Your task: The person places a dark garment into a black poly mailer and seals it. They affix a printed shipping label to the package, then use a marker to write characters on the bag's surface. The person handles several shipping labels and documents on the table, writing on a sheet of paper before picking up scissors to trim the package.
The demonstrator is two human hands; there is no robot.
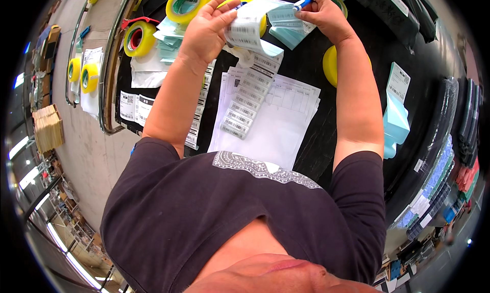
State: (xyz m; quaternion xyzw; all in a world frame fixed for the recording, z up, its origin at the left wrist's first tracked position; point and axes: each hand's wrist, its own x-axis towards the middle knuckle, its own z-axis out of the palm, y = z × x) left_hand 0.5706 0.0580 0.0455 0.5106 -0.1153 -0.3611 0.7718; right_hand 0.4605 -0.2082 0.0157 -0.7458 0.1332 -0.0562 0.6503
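Note:
A long strip of barcode labels [250, 96] runs from the papers up to my hands, curling with its pale blue backing showing. My left hand [208, 30] is closed on the strip's curled upper part; a small blue and white piece shows at its fingertips. In my right hand [326, 18], thumb and fingers pinch a short blue pen-like object [302, 5] beside the strip's far end. Whether those fingers also grip the strip is unclear. Beneath the strip lie white printed sheets [286, 124] on the black table [319, 139].
Yellow tape rolls [187, 4] stand beyond my left hand, with a red-handled tape dispenser [138, 39] nearby. Another yellow roll [332, 65] is partly behind my right forearm. Folded pale blue label stacks [396, 116] lie right, near plastic-wrapped goods [434, 139]. Dark bags [393, 12] occupy the far right.

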